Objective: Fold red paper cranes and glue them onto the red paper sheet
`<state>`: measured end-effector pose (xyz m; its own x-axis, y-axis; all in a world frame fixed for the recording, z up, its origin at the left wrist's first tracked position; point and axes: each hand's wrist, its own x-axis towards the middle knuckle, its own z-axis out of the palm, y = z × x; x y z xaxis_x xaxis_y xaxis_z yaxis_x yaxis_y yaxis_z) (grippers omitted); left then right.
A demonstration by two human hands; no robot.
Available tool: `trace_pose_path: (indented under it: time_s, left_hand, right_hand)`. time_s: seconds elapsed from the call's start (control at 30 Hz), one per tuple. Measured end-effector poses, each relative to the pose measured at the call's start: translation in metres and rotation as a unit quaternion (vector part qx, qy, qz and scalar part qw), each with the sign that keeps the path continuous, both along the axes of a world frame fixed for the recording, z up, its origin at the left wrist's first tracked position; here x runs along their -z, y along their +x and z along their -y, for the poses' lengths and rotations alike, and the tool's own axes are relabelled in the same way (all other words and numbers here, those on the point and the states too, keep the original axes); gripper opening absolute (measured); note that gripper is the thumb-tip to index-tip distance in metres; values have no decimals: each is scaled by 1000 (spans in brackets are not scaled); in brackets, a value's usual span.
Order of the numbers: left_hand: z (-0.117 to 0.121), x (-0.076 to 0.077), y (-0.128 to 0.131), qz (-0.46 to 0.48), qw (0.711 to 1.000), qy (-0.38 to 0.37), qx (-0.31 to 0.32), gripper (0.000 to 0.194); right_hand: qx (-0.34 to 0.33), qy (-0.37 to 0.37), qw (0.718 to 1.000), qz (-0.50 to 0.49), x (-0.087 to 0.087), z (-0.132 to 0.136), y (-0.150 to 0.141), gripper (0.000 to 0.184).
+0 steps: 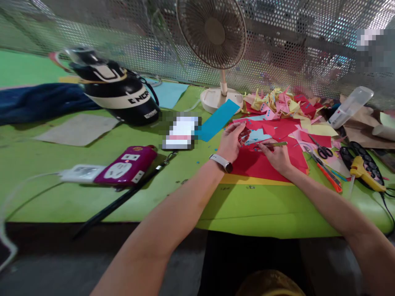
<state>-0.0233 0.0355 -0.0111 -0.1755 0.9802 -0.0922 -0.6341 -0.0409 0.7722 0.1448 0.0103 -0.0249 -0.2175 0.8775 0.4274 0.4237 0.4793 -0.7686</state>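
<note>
My right hand (275, 156) is closed around slim metal tweezers (279, 144), their tip pointing left toward my other hand. Opposite it, my left hand (232, 140), with a watch on the wrist, has its fingers curled and thumb pressed in; what they hold is too small to make out. Both hands are over stacked red paper (262, 164), with a yellow sheet (243, 179) showing beneath. A pale blue paper piece (255, 136) lies between the hands. Left of them is a blue paper strip (217, 120), and tiny blue bits dot the table nearby.
Behind stand a fan (222, 98) and a paper scrap heap (277, 102). Scissors (324, 152), an orange-handled cutter (328, 176), a yellow glue gun (365, 174) and a clear bottle (352, 107) lie right. Leftward are a phone (181, 131), a purple power strip (123, 168) and a black jug (120, 96).
</note>
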Motion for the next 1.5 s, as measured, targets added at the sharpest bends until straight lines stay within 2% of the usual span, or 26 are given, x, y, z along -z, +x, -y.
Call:
trace_pose_path:
  time_s: [0.2, 0.3, 0.43, 0.6, 0.73, 0.97, 1.5]
  left_hand:
    - [0, 1, 0, -3, 1000, -5, -2, 21]
    - [0, -1, 1, -4, 1000, -4, -5, 21]
    - [5, -3, 4, -1, 1000, 0, 11, 24]
    - [17, -6, 10, -3, 998, 33, 51, 34]
    - [26, -7, 16, -24, 995, 49, 79, 39]
    - [28, -5, 18, -36, 994, 59, 80, 43]
    - [28, -4, 17, -46, 993, 78, 81, 42]
  right_hand:
    - [2, -10, 999, -36, 2, -2, 0, 37]
    - [17, -42, 997, -64, -2, 0, 0, 42]
    - [7, -95, 985, -144, -20, 4, 4, 44]
    - [38, -99, 966, -234, -45, 3, 15, 42]
    - [63, -102, 952, -281, -54, 1, 18, 43]
    - [47, -125, 939, -318, -61, 7, 15, 43]
    - [48, -129, 941, -310, -61, 6, 16, 44]
